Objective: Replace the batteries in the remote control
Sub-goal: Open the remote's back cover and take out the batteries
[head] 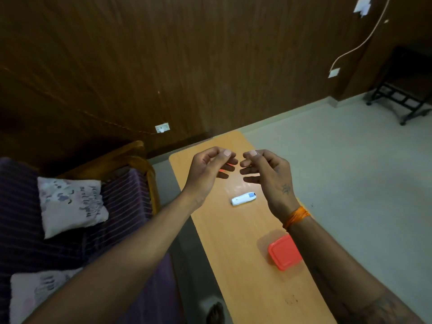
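A small white remote control (243, 199) with a blue patch at one end lies on the long orange-wood table (236, 260), near its middle. My left hand (209, 168) and my right hand (265, 170) hover above the table beyond the remote, fingertips curled toward each other and almost meeting. Both hands hold nothing that I can see, though a faint red glint shows under the left fingers. No batteries are visible.
A red lidded plastic box (284, 252) sits on the table nearer to me, under my right forearm. A sofa with cushions (70, 206) stands to the left. Wood-panelled wall lies behind, tiled floor to the right, and a black stand (402, 99) at far right.
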A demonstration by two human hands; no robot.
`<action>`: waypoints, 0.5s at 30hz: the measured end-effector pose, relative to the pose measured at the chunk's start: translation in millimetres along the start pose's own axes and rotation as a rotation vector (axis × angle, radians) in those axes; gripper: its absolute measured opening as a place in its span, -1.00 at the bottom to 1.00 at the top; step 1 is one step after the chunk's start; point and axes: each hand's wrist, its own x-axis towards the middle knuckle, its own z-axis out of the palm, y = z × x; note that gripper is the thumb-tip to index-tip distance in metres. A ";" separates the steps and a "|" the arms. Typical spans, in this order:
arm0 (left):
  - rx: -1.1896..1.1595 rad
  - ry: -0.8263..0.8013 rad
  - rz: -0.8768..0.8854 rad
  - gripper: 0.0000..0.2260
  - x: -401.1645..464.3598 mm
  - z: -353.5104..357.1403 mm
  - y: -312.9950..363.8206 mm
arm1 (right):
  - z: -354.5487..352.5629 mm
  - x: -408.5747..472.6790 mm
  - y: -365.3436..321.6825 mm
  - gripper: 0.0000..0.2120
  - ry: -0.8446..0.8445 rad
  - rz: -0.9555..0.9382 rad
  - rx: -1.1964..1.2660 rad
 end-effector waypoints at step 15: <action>-0.021 -0.167 0.024 -0.78 48.6 16.3 0.5 | -30.9 22.2 8.6 -0.71 0.171 -0.012 -0.050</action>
